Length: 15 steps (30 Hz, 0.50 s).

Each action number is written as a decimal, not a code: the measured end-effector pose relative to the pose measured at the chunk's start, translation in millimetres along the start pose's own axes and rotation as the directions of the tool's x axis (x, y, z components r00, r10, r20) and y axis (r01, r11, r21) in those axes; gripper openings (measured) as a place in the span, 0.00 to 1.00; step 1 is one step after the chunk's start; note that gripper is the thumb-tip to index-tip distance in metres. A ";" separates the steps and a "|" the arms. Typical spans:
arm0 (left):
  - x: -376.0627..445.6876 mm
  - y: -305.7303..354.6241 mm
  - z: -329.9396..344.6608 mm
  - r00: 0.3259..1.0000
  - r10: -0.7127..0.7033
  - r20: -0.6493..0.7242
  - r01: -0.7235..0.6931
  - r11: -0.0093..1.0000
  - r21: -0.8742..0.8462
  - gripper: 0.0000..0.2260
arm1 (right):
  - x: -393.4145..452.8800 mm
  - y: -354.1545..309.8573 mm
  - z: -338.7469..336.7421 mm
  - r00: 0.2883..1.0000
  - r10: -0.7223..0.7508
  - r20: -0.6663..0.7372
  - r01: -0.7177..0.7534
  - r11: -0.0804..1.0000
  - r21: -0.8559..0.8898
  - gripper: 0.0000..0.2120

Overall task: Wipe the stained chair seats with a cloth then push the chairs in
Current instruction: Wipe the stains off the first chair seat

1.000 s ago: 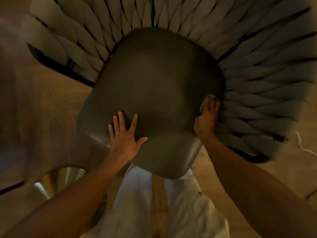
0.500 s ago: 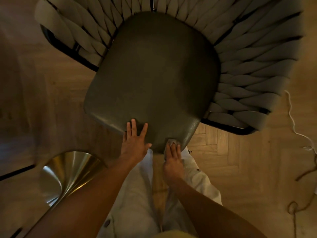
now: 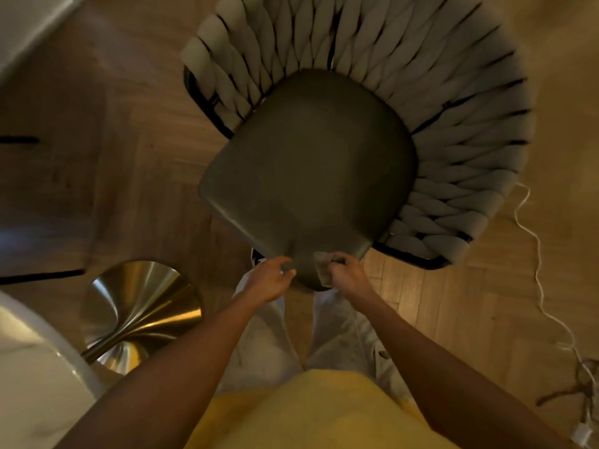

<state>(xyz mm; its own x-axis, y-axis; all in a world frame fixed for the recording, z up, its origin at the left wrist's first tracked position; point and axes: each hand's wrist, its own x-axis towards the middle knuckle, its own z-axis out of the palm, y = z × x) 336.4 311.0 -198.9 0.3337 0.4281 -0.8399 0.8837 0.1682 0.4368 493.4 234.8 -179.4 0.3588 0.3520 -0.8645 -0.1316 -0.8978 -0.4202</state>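
A chair with a dark grey-green seat (image 3: 308, 176) and a woven grey backrest (image 3: 453, 131) stands on the wood floor below me. My right hand (image 3: 348, 275) grips a small grey cloth (image 3: 322, 265) at the seat's near front corner. My left hand (image 3: 270, 280) curls its fingers over the seat's front edge just left of the cloth. Both hands sit close together at the seat's nearest tip. My light trousers and yellow top show beneath.
A brass trumpet-shaped table base (image 3: 139, 312) stands at lower left beside a white tabletop edge (image 3: 39, 367). A white cable (image 3: 534, 260) trails along the floor at right to a tangle of cords. Dark furniture (image 3: 42, 202) lies at left.
The view pulled back and the chair sits farther away. My left hand left the seat top and now hooks the front edge. My right hand bunched the cloth at the front corner.
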 end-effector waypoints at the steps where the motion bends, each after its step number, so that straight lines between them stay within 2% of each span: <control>1: -7.1 7.0 2.0 1.000 -0.024 -0.015 0.022 0.997 -0.079 0.18 | -3.6 -6.7 -9.5 0.999 0.030 0.041 -0.032 0.998 0.057 0.13; 3: -17.6 19.5 8.4 0.997 -0.068 -0.035 0.057 0.963 -0.264 0.17 | -10.5 -19.4 -26.9 0.993 0.044 0.110 -0.053 0.995 0.082 0.13; 5: -29.9 35.5 15.4 0.992 -0.121 -0.021 0.098 0.881 -0.463 0.16 | -14.5 -29.5 -40.2 0.989 0.022 0.146 -0.026 0.999 0.019 0.13; 9: -47.7 66.1 35.7 0.978 -0.199 0.055 0.159 0.556 -0.816 0.15 | -15.8 -41.9 -62.7 0.954 -0.040 0.296 0.067 0.994 -0.081 0.10; 11: -50.6 75.0 50.9 0.976 -0.217 -0.004 0.105 0.486 -0.868 0.11 | -16.7 -46.0 -69.7 0.908 -0.085 0.410 0.140 0.985 -0.105 0.05; 12: -51.6 79.8 57.9 0.972 -0.233 -0.039 0.078 0.473 -0.878 0.09 | -13.8 -47.1 -71.9 0.887 -0.103 0.449 0.182 0.974 -0.136 0.09; 13: -50.1 84.1 64.6 0.965 -0.252 -0.069 0.057 0.462 -0.885 0.08 | -9.5 -49.3 -73.0 0.878 -0.106 0.466 0.209 0.962 -0.175 0.12; 15: -44.7 91.9 73.4 0.940 -0.315 -0.131 0.006 0.399 -0.917 0.11 | 4.0 -57.0 -72.2 0.883 -0.150 0.445 0.270 0.937 -0.220 0.08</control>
<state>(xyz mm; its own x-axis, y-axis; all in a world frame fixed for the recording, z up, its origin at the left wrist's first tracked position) 426.8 242.1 -144.9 -0.0071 0.4656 -0.8850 0.0541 0.8839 0.4646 569.0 268.2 -139.0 -0.0746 0.5633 -0.8229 0.1772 -0.8046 -0.5668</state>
